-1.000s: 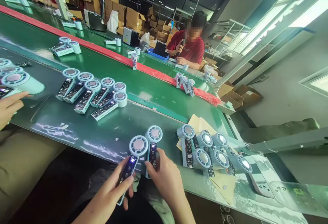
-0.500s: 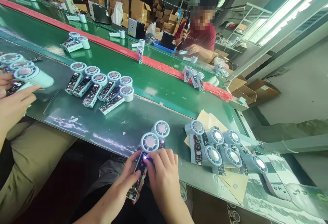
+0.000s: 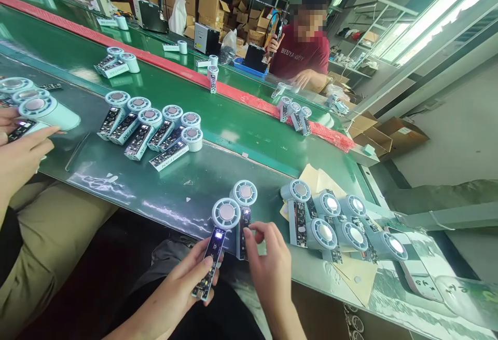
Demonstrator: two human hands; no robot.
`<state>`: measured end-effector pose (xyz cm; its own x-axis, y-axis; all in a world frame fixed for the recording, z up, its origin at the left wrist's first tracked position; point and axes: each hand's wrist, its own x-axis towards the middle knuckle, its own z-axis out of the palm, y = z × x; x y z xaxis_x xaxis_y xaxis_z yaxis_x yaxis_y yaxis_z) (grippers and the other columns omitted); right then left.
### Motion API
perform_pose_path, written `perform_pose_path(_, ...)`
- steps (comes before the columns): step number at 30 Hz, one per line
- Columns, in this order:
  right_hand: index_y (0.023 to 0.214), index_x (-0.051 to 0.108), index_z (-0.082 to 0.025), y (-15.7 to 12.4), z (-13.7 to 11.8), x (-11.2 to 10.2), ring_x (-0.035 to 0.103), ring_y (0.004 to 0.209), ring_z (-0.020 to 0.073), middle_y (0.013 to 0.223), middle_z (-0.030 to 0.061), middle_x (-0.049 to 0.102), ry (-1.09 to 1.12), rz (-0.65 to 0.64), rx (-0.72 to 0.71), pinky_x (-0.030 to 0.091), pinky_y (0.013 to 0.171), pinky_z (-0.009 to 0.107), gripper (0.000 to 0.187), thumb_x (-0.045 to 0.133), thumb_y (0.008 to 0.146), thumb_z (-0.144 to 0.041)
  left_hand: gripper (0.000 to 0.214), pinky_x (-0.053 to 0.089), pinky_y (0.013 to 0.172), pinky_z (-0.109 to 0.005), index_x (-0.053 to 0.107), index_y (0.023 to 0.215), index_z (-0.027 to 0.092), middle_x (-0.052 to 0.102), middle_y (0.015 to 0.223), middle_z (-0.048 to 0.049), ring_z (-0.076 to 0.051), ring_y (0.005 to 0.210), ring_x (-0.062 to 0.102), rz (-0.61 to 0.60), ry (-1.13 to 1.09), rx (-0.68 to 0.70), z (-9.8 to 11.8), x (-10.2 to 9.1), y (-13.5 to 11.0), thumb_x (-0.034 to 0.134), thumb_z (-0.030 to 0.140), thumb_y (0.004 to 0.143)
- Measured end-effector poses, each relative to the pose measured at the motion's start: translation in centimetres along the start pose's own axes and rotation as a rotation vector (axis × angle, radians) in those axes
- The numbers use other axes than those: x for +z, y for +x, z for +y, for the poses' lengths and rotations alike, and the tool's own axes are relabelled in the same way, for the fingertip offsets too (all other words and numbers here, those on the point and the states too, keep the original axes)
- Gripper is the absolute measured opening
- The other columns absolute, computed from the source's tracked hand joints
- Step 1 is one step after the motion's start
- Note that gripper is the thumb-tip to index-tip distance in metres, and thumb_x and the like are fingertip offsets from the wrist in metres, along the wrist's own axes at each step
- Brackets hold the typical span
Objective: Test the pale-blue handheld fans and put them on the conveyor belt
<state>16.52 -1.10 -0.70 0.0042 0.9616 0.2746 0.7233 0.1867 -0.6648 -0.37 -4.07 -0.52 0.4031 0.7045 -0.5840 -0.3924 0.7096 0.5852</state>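
Two fans [image 3: 233, 215], one under each hand.

Before me, a glossy green surface [image 3: 163, 194] carries rows of pale-blue handheld fans [image 3: 151, 130], another cluster [image 3: 334, 220] lying on tan paper [image 3: 317, 180].

- The only view came from a head-worn camera, looking forward and down, close over the green table [image 3: 163, 194].
- It faced toward 1 o'clock, along the conveyor belt [image 3: 233, 122].

Bare forearms; sleeveless wrists; dark-trousered lap
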Motion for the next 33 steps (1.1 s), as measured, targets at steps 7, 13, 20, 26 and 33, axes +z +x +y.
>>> perform_pose_path(7,0.085,0.054,-0.020,1.6,0.7,-0.7,0.050,0.062,0.0228,0.071,0.0019,0.055,0.002,-0.313,0.303,0.028,0.054,0.029,0.016,0.055,0.082,-0.036,0.047,0.038,0.064,-0.025,0.039,0.131,0.034,0.051,0.082,-0.0001,-0.013,0.073,0.044,0.080,0.025,0.075,-0.9,0.4,0.4,0.050,0.045,0.086)
perform_pose_path(13,0.087,0.049,-0.018,0.1,0.2,-0.6,0.055,0.074,0.0240,0.080,0.0056,0.059,0.313,-0.360,0.373,0.042,0.065,0.032,0.025,0.052,0.079,-0.041,0.050,0.040,0.074,-0.027,0.037,0.131,0.036,0.053,0.088,-0.0012,-0.016,0.084,0.046,0.052,0.066,0.046,-2.4,0.4,0.7,0.051,0.047,0.085)
perform_pose_path(20,0.102,0.046,-0.020,-4.2,-0.5,-1.0,0.055,0.078,0.0198,0.086,0.0030,0.057,1.139,-0.188,0.755,0.049,0.071,0.035,0.034,0.062,0.085,-0.044,0.052,0.037,0.052,-0.020,0.029,0.134,0.030,0.050,0.072,-0.0006,-0.013,0.067,0.043,-0.054,0.093,0.000,-2.1,1.0,0.8,0.045,0.047,0.087)
perform_pose_path(26,0.112,0.049,-0.021,-8.4,0.8,-0.9,0.044,0.055,0.0134,0.075,0.0016,0.053,1.255,-0.010,0.853,0.036,0.042,0.020,0.046,0.066,0.081,-0.049,0.052,0.012,0.041,-0.017,0.030,0.129,0.031,0.049,0.076,-0.0005,-0.007,0.052,0.029,-0.046,0.207,-0.029,-2.0,-0.2,0.9,0.044,0.054,0.084)
perform_pose_path(33,0.111,0.043,-0.025,-9.2,1.3,0.7,0.042,0.052,0.0121,0.077,0.0003,0.051,1.265,-0.057,0.807,0.027,0.036,0.016,0.040,0.060,0.085,-0.051,0.047,0.013,0.044,-0.020,0.028,0.126,0.028,0.041,0.065,0.0032,-0.007,0.051,0.025,-0.060,0.376,-0.060,-1.2,0.1,0.9,0.039,0.052,0.088)
